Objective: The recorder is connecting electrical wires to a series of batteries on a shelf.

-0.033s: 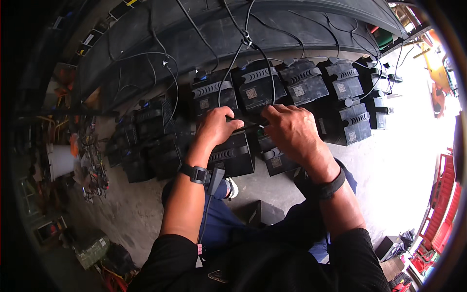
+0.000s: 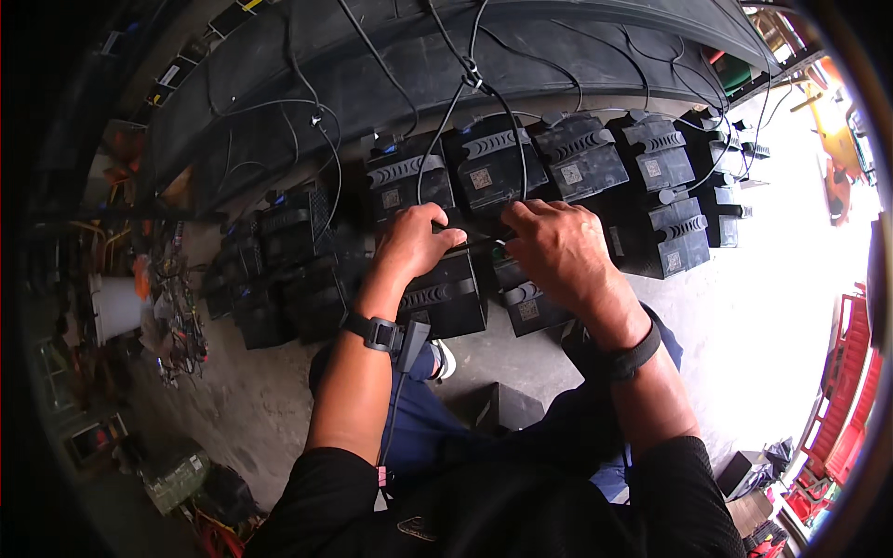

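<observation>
- The left hand (image 2: 414, 244) rests knuckles-up on the top of a black battery (image 2: 446, 296) near the picture's middle; its fingers curl downward at the battery's far edge, seemingly pinching something small there, though what it grips cannot be told.
- The right hand (image 2: 556, 251) lies just to the 3 o'clock side of the left, fingers bent and pointing toward 9 o'clock so the two sets of fingertips almost meet; a thin dark cable (image 2: 484, 240) runs between them, and the pose suggests both hands work on one connection; whether the right hand is closed on it cannot be told.
- The battery under the hands sits on the concrete floor (image 2: 242, 409), in the near row of a double line of similar black batteries (image 2: 577, 163) curving from 9 o'clock to 2 o'clock; they stand side by side, likely so that wires can link them.
- Black wires (image 2: 465, 84) drop from 12 o'clock onto the far row, lying over a large dark tyre-like curve (image 2: 446, 46) behind.
- A watch (image 2: 377, 332) sits on the left wrist, a dark band (image 2: 633, 358) on the right; the person crouches close, knees at 6 o'clock.
- A white bucket (image 2: 116, 307) and scattered tools lie at 9 o'clock.
</observation>
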Tool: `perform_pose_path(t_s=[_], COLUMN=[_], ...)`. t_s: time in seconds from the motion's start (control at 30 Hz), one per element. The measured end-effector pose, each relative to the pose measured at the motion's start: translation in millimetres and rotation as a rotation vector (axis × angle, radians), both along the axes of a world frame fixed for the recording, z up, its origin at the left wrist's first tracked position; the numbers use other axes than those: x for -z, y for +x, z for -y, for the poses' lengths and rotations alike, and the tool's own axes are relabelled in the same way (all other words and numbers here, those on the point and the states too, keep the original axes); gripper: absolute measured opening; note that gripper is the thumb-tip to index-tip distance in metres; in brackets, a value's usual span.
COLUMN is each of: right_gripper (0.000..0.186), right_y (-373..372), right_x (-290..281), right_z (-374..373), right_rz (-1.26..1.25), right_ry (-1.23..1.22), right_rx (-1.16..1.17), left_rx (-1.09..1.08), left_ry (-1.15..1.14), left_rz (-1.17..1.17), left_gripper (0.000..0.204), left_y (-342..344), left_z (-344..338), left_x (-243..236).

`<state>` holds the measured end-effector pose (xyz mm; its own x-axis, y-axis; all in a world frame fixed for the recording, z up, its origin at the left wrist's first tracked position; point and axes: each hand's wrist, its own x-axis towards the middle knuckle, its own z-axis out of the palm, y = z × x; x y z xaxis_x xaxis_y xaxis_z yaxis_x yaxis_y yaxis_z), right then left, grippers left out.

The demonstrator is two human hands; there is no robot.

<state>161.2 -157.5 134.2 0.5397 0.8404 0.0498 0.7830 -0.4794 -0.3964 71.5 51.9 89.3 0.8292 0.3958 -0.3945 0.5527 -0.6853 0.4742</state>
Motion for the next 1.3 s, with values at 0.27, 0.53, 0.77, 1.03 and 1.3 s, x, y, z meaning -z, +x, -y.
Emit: perform_pose_path(t_s=[0.27,0.53,0.77,1.03,1.3], right_gripper=[0.024,0.023,0.032,0.043,0.038], right_y=[-2.4,10.9,13.3,14.2,15.2], right_x=[-3.1,7.7,14.0,14.4,13.0], right_z=[-3.9,-3.7,-2.0,-1.0,0.8], right_rz=[0.028,-0.113,-0.149,-0.178,-0.228], right_ry=[-0.058,-0.126,-0.07,-0.048,-0.075], right_rx=[0.024,0.089,0.078,0.069,0.09], left_rx=[0.014,0.003,0.059,0.249,0.271], left_ry=[0.057,0.004,-0.015,-0.161,-0.004], left_rz=[0.016,-0.002,0.068,0.303,0.486], left_gripper=[0.041,0.041,0.039,0.043,0.051], left_y=[0.6,1.0,-1.2,-4.0,-6.0], left_z=[0.4,2.7,7.7,26.8,35.8], left_x=[0.2,-7.0,-8.1,10.8,13.2])
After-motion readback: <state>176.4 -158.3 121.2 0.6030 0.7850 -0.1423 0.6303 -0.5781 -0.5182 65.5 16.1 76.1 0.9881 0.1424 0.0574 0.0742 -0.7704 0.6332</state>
